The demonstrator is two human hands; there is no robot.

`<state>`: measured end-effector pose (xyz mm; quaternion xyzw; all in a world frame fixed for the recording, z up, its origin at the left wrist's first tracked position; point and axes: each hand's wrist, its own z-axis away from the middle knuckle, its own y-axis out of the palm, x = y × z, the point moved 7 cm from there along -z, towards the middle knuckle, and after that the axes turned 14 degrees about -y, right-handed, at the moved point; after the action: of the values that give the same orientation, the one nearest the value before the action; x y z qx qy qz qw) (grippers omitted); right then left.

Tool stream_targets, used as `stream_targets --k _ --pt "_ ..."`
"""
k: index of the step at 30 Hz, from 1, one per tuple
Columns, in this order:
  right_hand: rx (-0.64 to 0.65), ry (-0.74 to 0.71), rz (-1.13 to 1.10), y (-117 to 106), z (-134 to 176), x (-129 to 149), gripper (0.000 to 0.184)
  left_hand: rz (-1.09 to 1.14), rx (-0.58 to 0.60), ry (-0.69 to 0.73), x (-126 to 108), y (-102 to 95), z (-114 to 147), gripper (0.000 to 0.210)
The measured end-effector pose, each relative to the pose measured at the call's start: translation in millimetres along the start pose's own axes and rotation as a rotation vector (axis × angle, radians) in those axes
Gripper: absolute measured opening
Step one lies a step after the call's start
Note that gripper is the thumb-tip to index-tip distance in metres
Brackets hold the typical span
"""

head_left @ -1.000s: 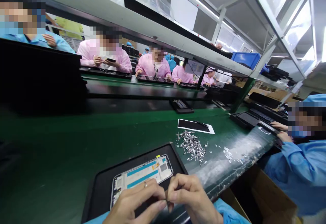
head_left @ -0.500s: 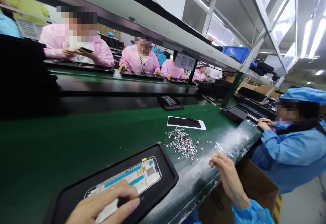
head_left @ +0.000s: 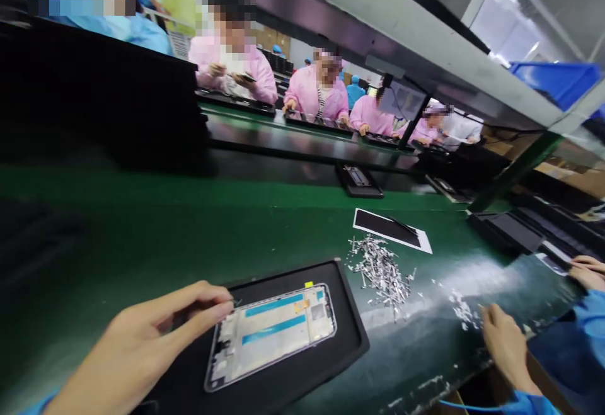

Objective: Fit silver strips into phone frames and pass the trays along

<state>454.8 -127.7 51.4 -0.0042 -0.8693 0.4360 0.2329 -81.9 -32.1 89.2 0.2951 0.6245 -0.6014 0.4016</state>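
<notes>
A phone frame (head_left: 276, 333) with blue strips, a small yellow tab and an orange flex cable lies in a black tray (head_left: 347, 333). My left hand (head_left: 165, 327) is at the frame's left end, thumb and forefinger pinched together; a tiny dark bit seems to show at the fingertips, too small to name. Off to the right, my right hand (head_left: 507, 346) hovers low by the bench edge with its fingers drawn together, beside a scatter of small white pieces (head_left: 463, 311). Whatever is between those fingers is hidden.
A heap of small silvery and white parts (head_left: 380, 270) lies right of the tray, below a white-bordered black sheet (head_left: 392, 229) with tweezers (head_left: 404, 225). Another tray (head_left: 359, 181) sits farther back. A co-worker's hand (head_left: 588, 271) is at far right; a dark stack (head_left: 104, 100) rises at left.
The view has swung left, shifting the scene rightward. My left hand has moved off the phone frame's face to its left end. My right hand has come nearer the small white pieces.
</notes>
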Motion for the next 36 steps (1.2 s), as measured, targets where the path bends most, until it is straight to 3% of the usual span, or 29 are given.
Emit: stream_targets --k 2,5,8,10,12,16,21,26,31,36 --pt "-0.004 -0.087 0.065 8.3 1.8 20.4 0.010 -0.063 0.089 0.000 -11.1 4.8 -7.7 0.031" --pt "0.052 -0.286 0.043 34.4 12.9 82.4 0.018 -0.066 0.214 0.048 -19.2 21.9 -24.7 0.028" --pt "0.234 -0.726 -0.158 69.0 39.3 173.6 0.017 -0.105 0.309 0.103 -22.2 50.8 -37.7 0.024" --pt "0.325 -0.888 -0.182 85.4 57.3 215.9 0.021 -0.172 0.387 0.121 -23.8 73.1 -40.5 0.024" --pt "0.392 -0.975 -0.169 96.7 70.7 240.9 0.027 -0.250 0.455 0.106 -24.0 91.3 -40.6 0.023" --pt "0.426 -1.035 -0.179 101.3 83.1 261.7 0.027 -0.315 0.553 0.093 -23.5 110.1 -36.1 0.020" --pt "0.287 -1.043 -0.087 88.3 78.0 279.3 0.021 -0.435 0.646 0.121 -15.8 120.8 -26.4 0.023" --pt "0.297 -1.032 -0.105 84.7 76.5 288.3 0.020 -0.504 0.558 0.190 -9.5 126.1 -23.7 0.026" --pt "0.210 -1.055 -0.066 82.5 78.6 299.3 0.018 -0.515 0.472 0.251 -9.2 127.9 -25.5 0.028" --pt "0.090 -1.160 -0.132 85.3 91.0 327.1 0.037 -0.552 0.476 0.292 -16.5 127.3 -26.0 0.026"
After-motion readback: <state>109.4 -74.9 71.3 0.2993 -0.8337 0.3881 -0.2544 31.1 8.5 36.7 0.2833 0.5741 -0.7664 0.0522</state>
